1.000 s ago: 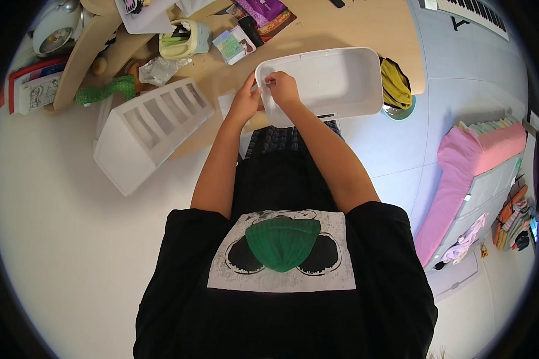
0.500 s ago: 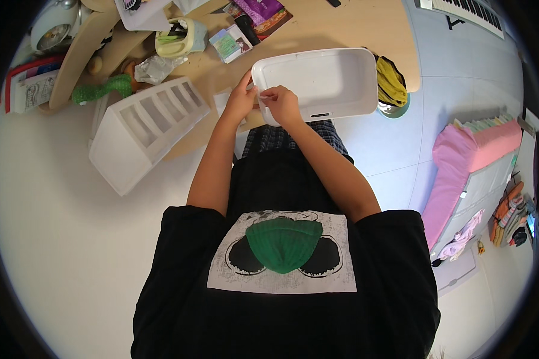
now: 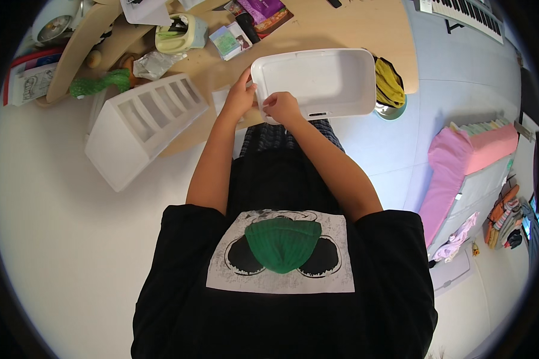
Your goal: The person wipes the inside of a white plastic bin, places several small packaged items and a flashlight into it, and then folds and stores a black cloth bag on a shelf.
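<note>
White bin (image 3: 323,78) sits over the near edge of the tabletop (image 3: 326,27), toward its near right corner; whether it rests there or is held up, cannot tell. Left hand (image 3: 239,100) clamped about the bin's left end, thumb by the rim. Right hand (image 3: 283,107) bunched at the near left corner of the bin; cannot tell if the fingertips meet or pinch anything. Change over the last second: right hand has slid along the left end toward the person, left hand's hold much the same. Reading: handling is confined to that end. Containers: bin shows pale inner floor, no contents made out. Yellowish caddy (image 3: 199,35), far left part of tabletop, holds dark and green items. White slotted rack (image 3: 117,146) juts past the near left edge. Teal bowl (image 3: 396,112) by the near right corner, partly under yellow-and-black cloth (image 3: 389,82).
</note>
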A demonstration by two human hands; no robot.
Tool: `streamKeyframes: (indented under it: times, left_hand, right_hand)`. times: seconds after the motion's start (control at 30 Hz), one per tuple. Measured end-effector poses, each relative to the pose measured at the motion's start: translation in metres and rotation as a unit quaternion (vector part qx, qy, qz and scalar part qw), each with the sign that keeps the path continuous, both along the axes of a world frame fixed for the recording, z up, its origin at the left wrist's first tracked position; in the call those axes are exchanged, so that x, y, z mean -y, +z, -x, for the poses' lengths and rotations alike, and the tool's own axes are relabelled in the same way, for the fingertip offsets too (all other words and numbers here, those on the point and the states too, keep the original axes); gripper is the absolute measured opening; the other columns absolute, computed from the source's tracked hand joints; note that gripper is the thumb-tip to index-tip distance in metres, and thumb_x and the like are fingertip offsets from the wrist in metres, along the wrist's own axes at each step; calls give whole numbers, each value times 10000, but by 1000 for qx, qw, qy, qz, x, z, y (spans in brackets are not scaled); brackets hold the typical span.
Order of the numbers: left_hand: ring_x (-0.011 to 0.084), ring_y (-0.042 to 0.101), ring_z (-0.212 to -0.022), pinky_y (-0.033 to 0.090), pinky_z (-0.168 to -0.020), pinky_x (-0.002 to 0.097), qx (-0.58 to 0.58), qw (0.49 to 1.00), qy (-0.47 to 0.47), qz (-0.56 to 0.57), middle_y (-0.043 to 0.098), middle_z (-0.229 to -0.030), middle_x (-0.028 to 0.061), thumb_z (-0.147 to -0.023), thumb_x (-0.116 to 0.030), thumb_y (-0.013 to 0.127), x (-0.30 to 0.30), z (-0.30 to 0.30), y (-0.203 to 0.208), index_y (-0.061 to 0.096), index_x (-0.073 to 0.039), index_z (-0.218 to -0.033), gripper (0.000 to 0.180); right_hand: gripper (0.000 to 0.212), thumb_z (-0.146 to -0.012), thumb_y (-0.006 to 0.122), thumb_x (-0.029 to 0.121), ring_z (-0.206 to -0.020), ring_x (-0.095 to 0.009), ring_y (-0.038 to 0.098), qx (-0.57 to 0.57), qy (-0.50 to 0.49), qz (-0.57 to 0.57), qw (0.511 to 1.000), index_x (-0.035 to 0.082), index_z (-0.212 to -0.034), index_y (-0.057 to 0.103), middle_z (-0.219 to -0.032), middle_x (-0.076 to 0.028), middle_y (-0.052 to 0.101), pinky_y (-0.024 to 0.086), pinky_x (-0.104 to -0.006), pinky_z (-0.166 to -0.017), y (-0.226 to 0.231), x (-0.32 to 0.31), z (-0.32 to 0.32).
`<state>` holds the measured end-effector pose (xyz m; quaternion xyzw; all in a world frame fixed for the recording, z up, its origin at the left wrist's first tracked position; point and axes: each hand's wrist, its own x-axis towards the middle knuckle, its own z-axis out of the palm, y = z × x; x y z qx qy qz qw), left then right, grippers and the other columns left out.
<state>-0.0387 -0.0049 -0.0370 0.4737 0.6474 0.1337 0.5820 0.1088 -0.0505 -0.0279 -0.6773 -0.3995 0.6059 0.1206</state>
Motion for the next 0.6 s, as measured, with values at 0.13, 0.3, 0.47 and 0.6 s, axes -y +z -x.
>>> streamKeyframes:
  times: [0.13, 0.3, 0.47, 0.6]
  left_hand:
    - [270, 550, -1034, 562, -671, 371, 22, 997, 43, 61, 471, -1271, 112, -873, -46, 477, -10, -21, 40, 346, -172, -1330, 492]
    - [256, 585, -979, 538, -721, 365, 26, 1000, 17, -2, 507, -1236, 118, -869, -49, 487, -1, -5, -1, 355, -170, -1326, 492]
    - [268, 584, -994, 483, -797, 368, 13, 999, 52, 5, 542, -1186, 146, -851, -102, 519, 1, -11, -1, 370, -150, -1316, 491]
    - [293, 605, -940, 519, -705, 378, -116, 993, 14, -31, 596, -1081, 169, -819, -255, 542, 8, -14, -9, 413, -56, -1259, 500]
  right_hand:
    - [81, -616, 672, 106, -645, -240, 634, -77, 29, -31, 996, 63, -685, 672, -678, -109, 647, 507, -309, -657, 18, -2, -10]
    - [57, -653, 625, 81, -705, -285, 630, 29, 103, -124, 986, 67, -680, 673, -756, -134, 648, 506, -350, -680, -2, 1, -4]
    - [129, -712, 578, 143, -724, -313, 623, 142, 168, -66, 973, 45, -686, 657, -725, -160, 631, 497, -381, -701, -21, 3, 8]
    - [177, -747, 550, 187, -753, -321, 621, 185, 194, -61, 961, 52, -713, 659, -755, -168, 633, 493, -397, -716, -25, -4, 20]
